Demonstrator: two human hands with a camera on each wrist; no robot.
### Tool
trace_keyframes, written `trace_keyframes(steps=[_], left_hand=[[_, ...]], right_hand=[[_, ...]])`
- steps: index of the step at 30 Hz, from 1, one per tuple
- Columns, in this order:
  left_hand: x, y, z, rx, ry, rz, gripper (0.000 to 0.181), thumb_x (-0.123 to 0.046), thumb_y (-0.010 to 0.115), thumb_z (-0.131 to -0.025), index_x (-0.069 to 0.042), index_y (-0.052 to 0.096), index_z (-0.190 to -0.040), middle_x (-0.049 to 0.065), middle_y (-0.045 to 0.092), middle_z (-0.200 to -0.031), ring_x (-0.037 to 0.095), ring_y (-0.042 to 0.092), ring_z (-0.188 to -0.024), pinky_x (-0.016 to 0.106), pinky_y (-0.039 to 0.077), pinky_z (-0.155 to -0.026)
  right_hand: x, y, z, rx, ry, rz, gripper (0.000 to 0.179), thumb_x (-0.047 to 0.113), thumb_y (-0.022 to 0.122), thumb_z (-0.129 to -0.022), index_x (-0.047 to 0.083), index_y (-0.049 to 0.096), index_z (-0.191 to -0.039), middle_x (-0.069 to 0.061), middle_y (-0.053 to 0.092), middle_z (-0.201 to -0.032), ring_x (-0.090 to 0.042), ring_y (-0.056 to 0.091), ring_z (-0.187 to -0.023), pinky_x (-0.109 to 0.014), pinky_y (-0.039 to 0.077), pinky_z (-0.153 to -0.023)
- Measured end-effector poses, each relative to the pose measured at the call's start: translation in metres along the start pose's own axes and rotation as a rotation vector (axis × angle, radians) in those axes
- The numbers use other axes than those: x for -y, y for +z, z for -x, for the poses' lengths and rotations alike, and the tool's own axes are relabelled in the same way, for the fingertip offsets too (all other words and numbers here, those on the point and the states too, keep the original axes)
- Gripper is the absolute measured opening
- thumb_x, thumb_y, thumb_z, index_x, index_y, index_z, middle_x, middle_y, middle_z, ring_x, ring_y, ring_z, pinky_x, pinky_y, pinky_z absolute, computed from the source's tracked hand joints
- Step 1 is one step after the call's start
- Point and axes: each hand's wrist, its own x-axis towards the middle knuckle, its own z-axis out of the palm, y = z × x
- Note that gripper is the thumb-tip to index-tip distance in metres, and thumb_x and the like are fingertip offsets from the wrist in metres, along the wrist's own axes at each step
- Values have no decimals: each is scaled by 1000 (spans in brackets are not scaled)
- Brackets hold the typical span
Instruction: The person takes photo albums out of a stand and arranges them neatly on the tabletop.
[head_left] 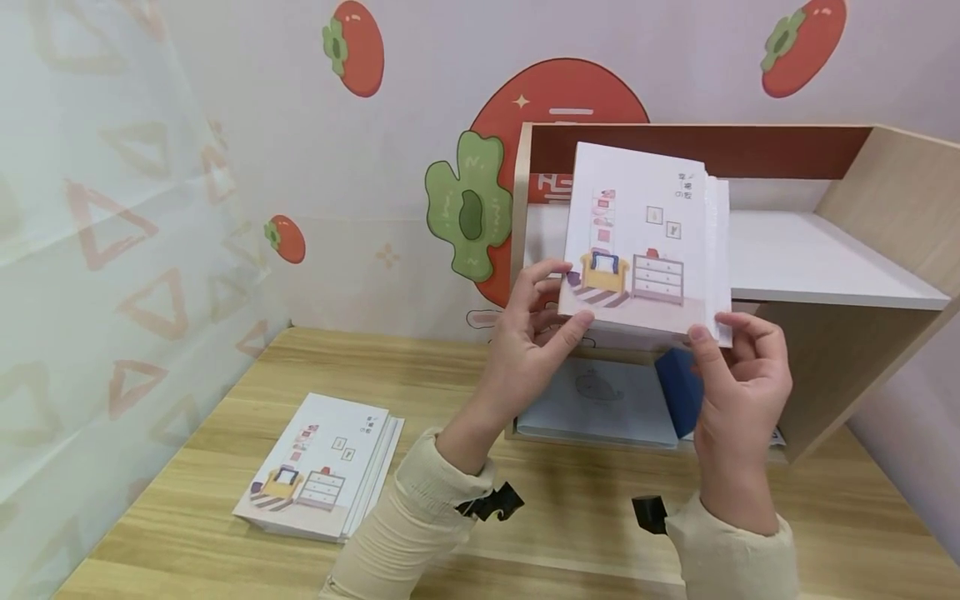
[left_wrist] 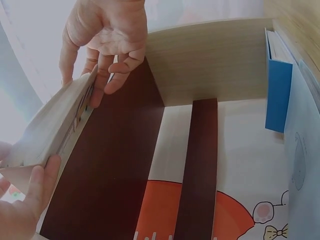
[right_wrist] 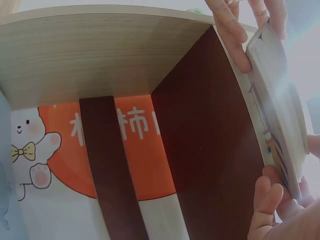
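Both hands hold up a small stack of white notebooks (head_left: 637,242) in front of the shelf. The top cover carries a yellow armchair and a chest of drawers. My left hand (head_left: 528,342) grips the stack's left lower corner, its thumb at the bottom edge. At the right lower corner, my right hand (head_left: 742,375) pinches the stack with thumb and fingers. The notebooks lie slightly fanned toward the right. The held stack (left_wrist: 55,115) appears edge-on in the left wrist view. Another stack of matching notebooks (head_left: 311,467) lies on the table at left.
A wooden desktop shelf (head_left: 862,358) with a white board stands behind the hands. In its lower compartment are a pale blue book or folder (head_left: 592,408) lying flat and a dark blue box-like item (head_left: 678,392). The wood-grain table (head_left: 577,533) meets a printed wall.
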Motion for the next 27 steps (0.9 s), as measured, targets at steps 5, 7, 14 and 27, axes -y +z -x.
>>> trace_keyframes(steps=[5, 7, 14, 27], left_hand=[[1, 1, 2, 3, 1, 13, 53, -11, 64, -95, -20, 41, -142, 12, 57, -131, 20, 66, -100, 21, 56, -83], [1, 2, 3, -3, 5, 24, 55, -10, 65, -95, -20, 41, -143, 13, 57, -132, 20, 66, -99, 22, 56, -83], [1, 1, 3, -18, -9, 89, 60, -6, 66, -93, -14, 39, -147, 15, 57, -131, 17, 65, -98, 23, 57, -84], [6, 0, 5, 12, -34, 119, 60, -2, 65, -92, -5, 41, -147, 18, 54, -132, 16, 63, -103, 27, 56, -92]], right_hand=[[2, -1, 1, 6, 19, 9, 22, -7, 69, -87, 3, 62, -105, -13, 69, -107, -17, 56, -72, -16, 47, -58], [2, -1, 1, 9, 24, -4, 21, -7, 69, -87, 3, 62, -105, -13, 69, -106, -17, 59, -72, -17, 47, -57], [6, -1, 0, 13, 72, -69, 29, -10, 66, -87, 2, 58, -113, -14, 70, -112, -16, 65, -71, -17, 49, -58], [9, -3, -7, 49, 140, -117, 51, -15, 65, -86, -1, 57, -135, -15, 71, -109, -16, 65, -77, -16, 52, -59]])
